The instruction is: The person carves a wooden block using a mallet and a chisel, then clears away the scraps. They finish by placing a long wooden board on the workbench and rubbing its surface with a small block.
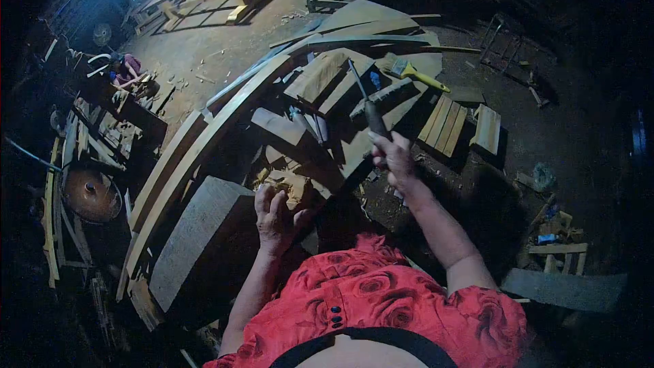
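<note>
My left hand (274,221) grips a carved, light-coloured block of wood (293,187), its fingers over the near side and the thumb at the right. In my right hand (395,160) is a long, thin metal tool (361,85) with a dark handle, pointing up and away from me. Its tip is too small to tell whether it is a chisel or a file. The tool is apart from the carved block. Beyond my hands lie a squared wood block (317,76) and a paintbrush (426,78) with a yellow handle.
A thick grey beam (197,238) stands close on my left, beside long curved boards (204,140). Short slats (443,125) lie at the right. Another person (129,71) sits low at the far left, near a round rusty disc (92,194). Wood scraps litter the floor.
</note>
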Available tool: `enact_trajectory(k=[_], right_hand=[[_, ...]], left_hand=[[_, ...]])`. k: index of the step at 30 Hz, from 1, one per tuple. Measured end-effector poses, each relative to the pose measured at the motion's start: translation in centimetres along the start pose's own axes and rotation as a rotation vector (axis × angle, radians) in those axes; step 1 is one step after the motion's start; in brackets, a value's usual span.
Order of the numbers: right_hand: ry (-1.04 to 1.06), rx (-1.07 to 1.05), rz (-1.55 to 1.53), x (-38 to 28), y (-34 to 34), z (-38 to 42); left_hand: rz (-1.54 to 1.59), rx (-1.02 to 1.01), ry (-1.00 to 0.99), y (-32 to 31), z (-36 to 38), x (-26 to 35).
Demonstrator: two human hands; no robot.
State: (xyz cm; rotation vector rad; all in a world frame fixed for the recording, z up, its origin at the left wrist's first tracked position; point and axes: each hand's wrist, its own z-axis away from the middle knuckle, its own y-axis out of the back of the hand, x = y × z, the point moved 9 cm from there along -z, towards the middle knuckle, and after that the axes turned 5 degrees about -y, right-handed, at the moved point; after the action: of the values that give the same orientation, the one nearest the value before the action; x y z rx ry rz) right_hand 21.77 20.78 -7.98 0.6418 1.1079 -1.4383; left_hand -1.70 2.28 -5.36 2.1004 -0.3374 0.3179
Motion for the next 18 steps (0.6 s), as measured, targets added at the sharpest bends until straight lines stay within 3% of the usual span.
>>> enact_trajectory(k=[4, 7, 9, 18], right_hand=[[0.034, 0.033, 0.042, 2.6, -2.9, -3.6], [0.168, -0.13, 0.194, 3.3, -5.8, -5.8], [0.491, -0.036, 0.508, 1.6, -6.7, -5.6], [0.536, 0.035, 0.63, 2.4, -7.2, -4.6]], left_hand=[[-0.04, 0.132, -0.045, 0.1, -0.2, -0.1], [-0.072, 0.097, -0.1, 0.0, -0.8, 0.5], [-0.089, 0.124, -0.118, 0.1, -1.2, 1.0], [0.113, 0.102, 0.056, 0.1, -0.8, -1.0]])
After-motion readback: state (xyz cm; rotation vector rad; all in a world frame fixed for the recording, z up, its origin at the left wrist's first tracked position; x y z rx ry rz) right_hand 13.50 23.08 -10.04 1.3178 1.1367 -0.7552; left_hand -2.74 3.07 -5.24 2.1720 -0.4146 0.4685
